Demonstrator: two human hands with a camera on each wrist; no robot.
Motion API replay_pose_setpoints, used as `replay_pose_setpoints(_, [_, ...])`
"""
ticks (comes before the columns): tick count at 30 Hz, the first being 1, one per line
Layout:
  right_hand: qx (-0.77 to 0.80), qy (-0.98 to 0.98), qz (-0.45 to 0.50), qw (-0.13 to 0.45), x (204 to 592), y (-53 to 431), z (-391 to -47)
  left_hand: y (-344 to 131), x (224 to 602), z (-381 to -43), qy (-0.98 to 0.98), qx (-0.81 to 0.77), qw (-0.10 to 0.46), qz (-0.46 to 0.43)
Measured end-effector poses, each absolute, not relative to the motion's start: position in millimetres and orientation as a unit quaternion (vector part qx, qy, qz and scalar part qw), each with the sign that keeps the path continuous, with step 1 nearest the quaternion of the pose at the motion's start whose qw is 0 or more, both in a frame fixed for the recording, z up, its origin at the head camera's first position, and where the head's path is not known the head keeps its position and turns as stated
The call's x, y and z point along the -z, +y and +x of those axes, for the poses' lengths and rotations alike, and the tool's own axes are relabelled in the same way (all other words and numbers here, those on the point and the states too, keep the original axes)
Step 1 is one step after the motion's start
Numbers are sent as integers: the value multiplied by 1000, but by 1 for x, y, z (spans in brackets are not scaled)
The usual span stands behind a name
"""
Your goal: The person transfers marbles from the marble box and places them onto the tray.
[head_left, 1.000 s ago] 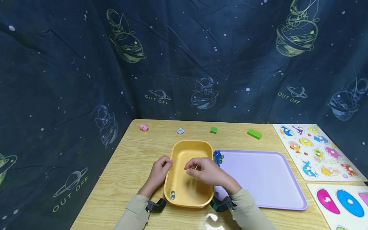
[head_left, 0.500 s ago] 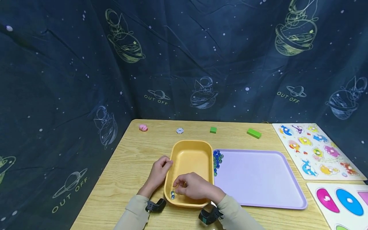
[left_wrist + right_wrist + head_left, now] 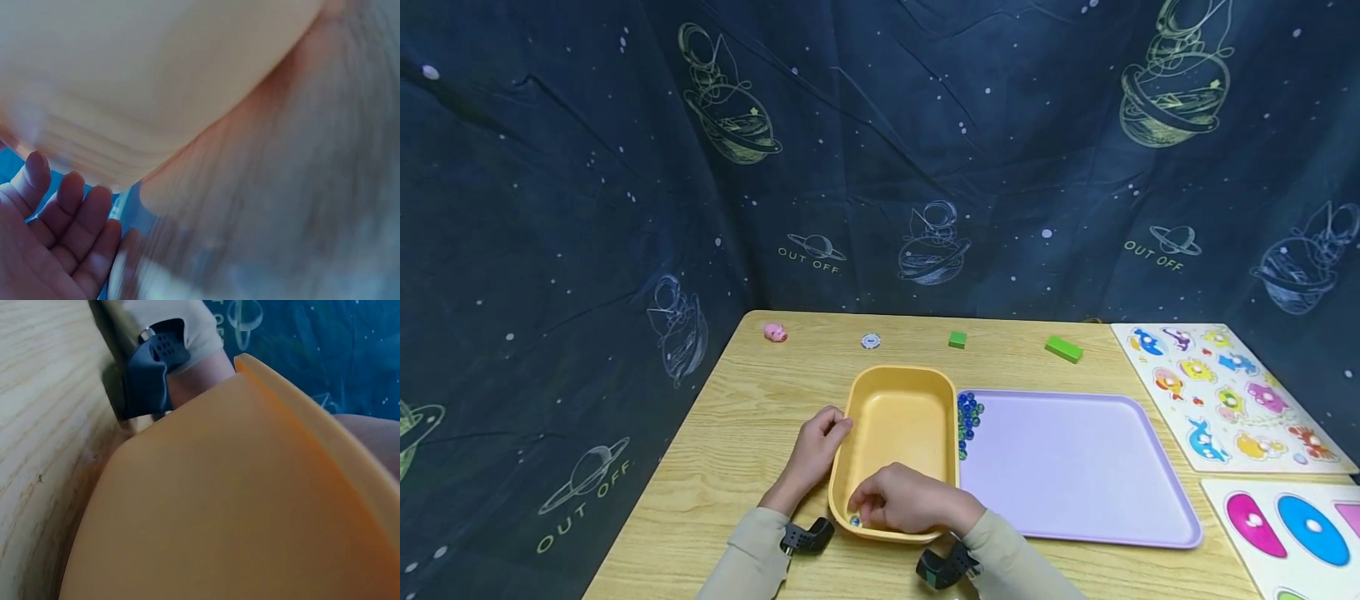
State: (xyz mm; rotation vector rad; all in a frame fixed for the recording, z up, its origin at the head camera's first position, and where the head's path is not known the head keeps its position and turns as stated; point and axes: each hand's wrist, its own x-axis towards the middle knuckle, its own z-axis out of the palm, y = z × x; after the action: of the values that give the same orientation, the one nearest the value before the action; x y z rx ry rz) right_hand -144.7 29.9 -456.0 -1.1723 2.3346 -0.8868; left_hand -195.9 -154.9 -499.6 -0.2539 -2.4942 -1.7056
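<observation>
A yellow-orange plastic bin (image 3: 895, 385) stands in the middle of the table. My left hand (image 3: 817, 440) holds its left rim, thumb at the edge; in the left wrist view, the bent fingers (image 3: 94, 215) lie along the outside wall. Inside the bin, my right hand (image 3: 906, 500) reaches down to the near left corner with curled fingers. A glass marble (image 3: 855, 521) shows right at its fingertips; I cannot tell whether they pinch a second one, hidden beneath them. In the right wrist view the bin's wall (image 3: 206, 500) covers most of that hand.
Right of the bin lies a lilac tray (image 3: 1075, 467), with several blue and green marbles (image 3: 967, 421) along its left edge. Farther back are a pink pig (image 3: 775, 332), a poker chip (image 3: 871, 341) and two green blocks (image 3: 1063, 349). Picture puzzle boards (image 3: 1232, 392) lie far right.
My right hand has moved from above the bin's middle down to its near left corner. Two marbles showed there; now one shows, shifted slightly nearer. My left hand stays on the rim.
</observation>
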Motion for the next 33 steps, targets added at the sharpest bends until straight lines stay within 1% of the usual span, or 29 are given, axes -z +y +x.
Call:
replay_pose_setpoints(7, [324,820,-420,214,455,29,-144,-155,500,-196,-819,564,57,-87])
replay_pose_setpoints(12, [337,811,-416,234,455,29,-144,-155,500,-196,-820,564,48,-82])
replay_pose_setpoints(16, [335,809,-421,236,457,29,-144,-155,499,-196,-821,564,43,-78])
replay_pose_setpoints(21, [322,817,-427,215,457,29,-144,-155,501,-197,-821,563,47,-77])
replay_pose_setpoints(25, [314,832,-424,171,454,33,-147,-156,502,-197,-822,562,52,-80])
replay_pose_setpoints(29, [339,844,-392,136,444,41,-154,-155,496,-194,-823,560,49,-82])
replay_pose_setpoints(33, [404,837,-343,134,433,56,-162,-156,501,-197,-823,560,52,-82])
